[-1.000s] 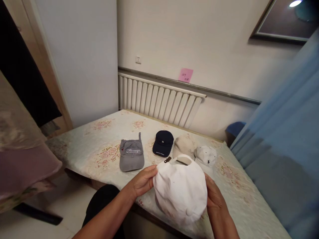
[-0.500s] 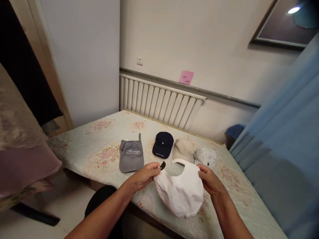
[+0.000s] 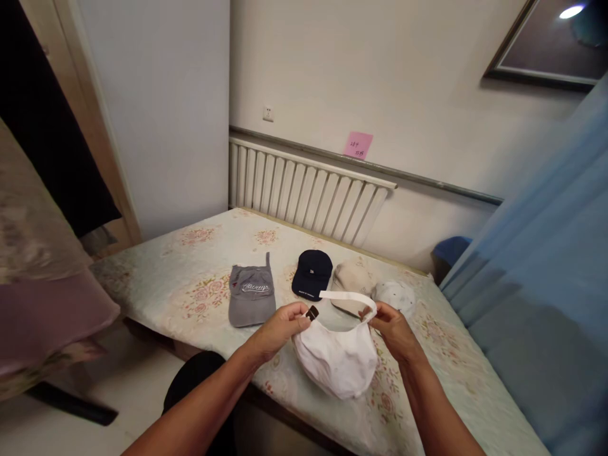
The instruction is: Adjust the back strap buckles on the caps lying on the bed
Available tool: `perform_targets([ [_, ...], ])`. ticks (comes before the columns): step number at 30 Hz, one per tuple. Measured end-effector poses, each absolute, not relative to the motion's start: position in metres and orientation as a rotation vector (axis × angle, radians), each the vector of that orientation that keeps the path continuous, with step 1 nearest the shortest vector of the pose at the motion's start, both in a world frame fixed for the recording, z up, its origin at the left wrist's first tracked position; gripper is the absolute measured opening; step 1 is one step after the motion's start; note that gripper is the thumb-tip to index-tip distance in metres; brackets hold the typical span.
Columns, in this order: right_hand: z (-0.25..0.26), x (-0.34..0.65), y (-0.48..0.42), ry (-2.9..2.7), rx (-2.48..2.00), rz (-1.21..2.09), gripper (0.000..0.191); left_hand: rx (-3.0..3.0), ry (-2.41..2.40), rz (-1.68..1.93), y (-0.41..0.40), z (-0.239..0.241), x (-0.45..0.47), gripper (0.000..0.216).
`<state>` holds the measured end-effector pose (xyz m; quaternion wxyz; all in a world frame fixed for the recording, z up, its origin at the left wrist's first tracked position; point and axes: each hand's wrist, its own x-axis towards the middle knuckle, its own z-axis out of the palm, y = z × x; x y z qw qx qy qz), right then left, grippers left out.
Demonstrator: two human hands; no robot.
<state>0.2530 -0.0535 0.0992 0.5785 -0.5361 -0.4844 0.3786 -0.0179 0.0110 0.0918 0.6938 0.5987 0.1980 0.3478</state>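
Both my hands hold a white cap [image 3: 335,361] above the near edge of the flowered bed [image 3: 199,278]. My left hand [image 3: 278,329] pinches its rim beside the small dark buckle [image 3: 312,312]. My right hand [image 3: 392,329] pinches the other end of the white back strap [image 3: 346,296]. The crown sags down between my hands. Behind it lie a grey cap [image 3: 251,296], a navy cap [image 3: 311,273], a beige cap [image 3: 349,278] and a white spotted cap [image 3: 396,294] in a row.
A white radiator [image 3: 304,193] runs along the wall behind the bed, with a pink note [image 3: 357,144] above it. A blue curtain [image 3: 546,304] hangs at the right. A pink pillow [image 3: 47,316] lies at the left, near a doorway.
The white cap has been turned over and lifted: its crown faced me a second ago and hangs downward now. My hands shifted from its sides up to the back strap.
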Motion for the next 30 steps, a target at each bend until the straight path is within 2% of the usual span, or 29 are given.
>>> perform_targets([
  [17,0.076,0.241,-0.029,-1.042,-1.230,0.566,0.019,1.625,0.532,0.855,0.020,0.116,-0.008,0.017],
  [24,0.045,0.253,-0.059,-1.136,-1.385,0.681,0.008,1.701,0.625,0.638,-0.008,0.082,0.001,0.029],
  [30,0.050,0.260,-0.095,-1.289,-1.460,0.796,0.005,1.762,0.651,0.556,-0.028,0.055,0.018,0.028],
])
